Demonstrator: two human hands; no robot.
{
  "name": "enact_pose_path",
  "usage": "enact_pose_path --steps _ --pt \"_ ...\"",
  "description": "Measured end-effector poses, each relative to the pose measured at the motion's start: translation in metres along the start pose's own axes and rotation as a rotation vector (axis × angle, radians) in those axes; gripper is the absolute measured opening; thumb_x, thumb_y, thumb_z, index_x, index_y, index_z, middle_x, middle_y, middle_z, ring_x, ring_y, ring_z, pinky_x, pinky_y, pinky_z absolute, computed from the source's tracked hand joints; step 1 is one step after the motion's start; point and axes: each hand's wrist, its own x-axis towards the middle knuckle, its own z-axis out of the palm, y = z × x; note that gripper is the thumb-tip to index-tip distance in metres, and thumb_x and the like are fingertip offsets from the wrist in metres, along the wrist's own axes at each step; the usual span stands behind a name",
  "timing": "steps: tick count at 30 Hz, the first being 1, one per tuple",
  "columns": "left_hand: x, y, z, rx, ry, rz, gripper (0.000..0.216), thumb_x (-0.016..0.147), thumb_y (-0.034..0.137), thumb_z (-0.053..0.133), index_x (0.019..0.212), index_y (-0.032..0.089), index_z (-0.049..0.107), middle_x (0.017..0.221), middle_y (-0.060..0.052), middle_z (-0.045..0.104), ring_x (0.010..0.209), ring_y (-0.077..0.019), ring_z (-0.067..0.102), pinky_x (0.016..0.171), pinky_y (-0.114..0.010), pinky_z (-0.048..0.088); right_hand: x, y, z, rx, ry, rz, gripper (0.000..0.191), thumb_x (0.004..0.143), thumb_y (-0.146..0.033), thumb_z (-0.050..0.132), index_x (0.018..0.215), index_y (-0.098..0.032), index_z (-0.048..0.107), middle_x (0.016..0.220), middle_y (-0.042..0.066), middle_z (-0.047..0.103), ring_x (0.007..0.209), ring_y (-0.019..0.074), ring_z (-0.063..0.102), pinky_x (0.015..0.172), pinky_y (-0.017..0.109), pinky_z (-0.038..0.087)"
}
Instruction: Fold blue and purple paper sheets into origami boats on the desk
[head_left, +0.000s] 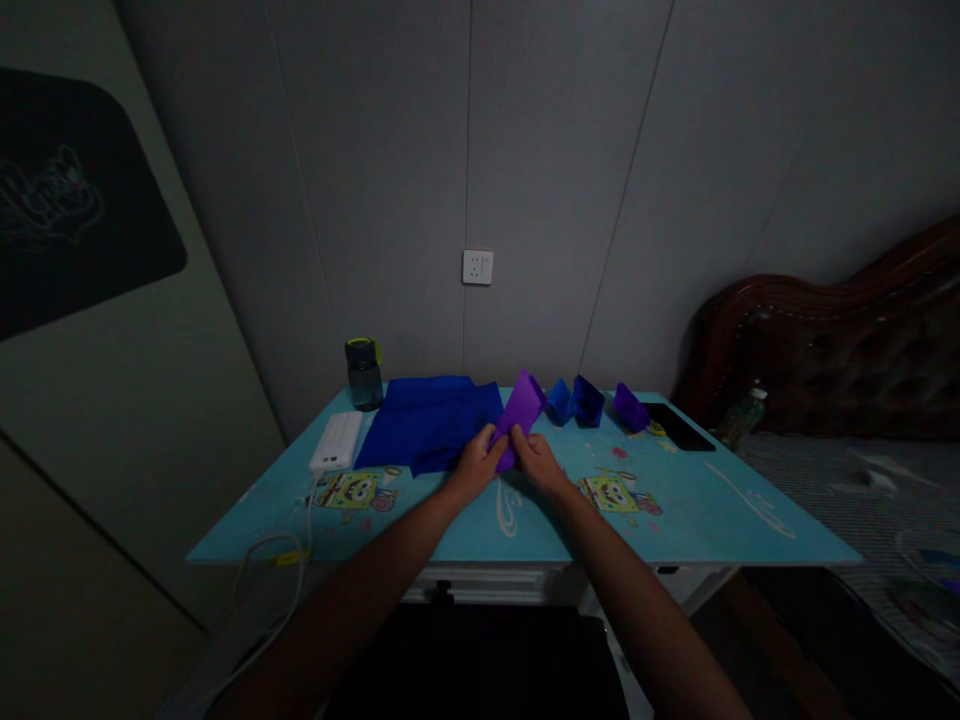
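A purple sheet of paper [520, 412], partly folded, stands tilted up from the light blue table [697, 510]. My left hand [474, 465] pinches its lower left edge, fingers closed on it. My right hand [536, 458] pinches the lower edge from the right, also closed on the paper. Both hands meet near the table's middle. A stack of dark blue paper sheets [429, 420] lies flat just left of the hands.
Two folded blue paper shapes [576, 401] and a folded purple one [631, 408] sit at the back. A dark phone [679, 426] lies at the right, a white power bank [337, 441] with a cable and a bottle [364, 373] at the left. A bed [832, 450] adjoins the table.
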Motion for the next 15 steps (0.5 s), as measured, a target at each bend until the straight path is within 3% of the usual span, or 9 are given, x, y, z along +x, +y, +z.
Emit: enact_pose_path --steps 9,15 --pt "-0.0010 -0.0042 0.0026 -0.059 -0.036 0.013 0.031 0.086 0.048 0.055 0.086 0.018 0.048 0.072 0.004 0.050 0.062 -0.0091 0.049 0.056 -0.019 0.040 0.0008 0.0006 -0.0042 0.054 0.004 0.018 0.065 0.080 -0.079 0.036 0.049 -0.022 0.036 0.042 -0.006 0.030 0.038 0.0069 0.025 0.037 0.022 0.017" --pt "-0.0059 -0.0016 0.0029 -0.110 -0.059 -0.099 0.035 0.084 0.053 0.056 0.085 0.020 0.044 0.059 0.009 0.046 0.040 -0.0053 0.038 0.041 -0.018 0.028 0.0008 0.0023 -0.0071 0.072 -0.034 0.023 0.063 0.082 -0.076 0.039 0.048 -0.023 0.040 0.041 -0.004 0.033 0.037 0.0085 0.027 0.037 0.024 0.019"
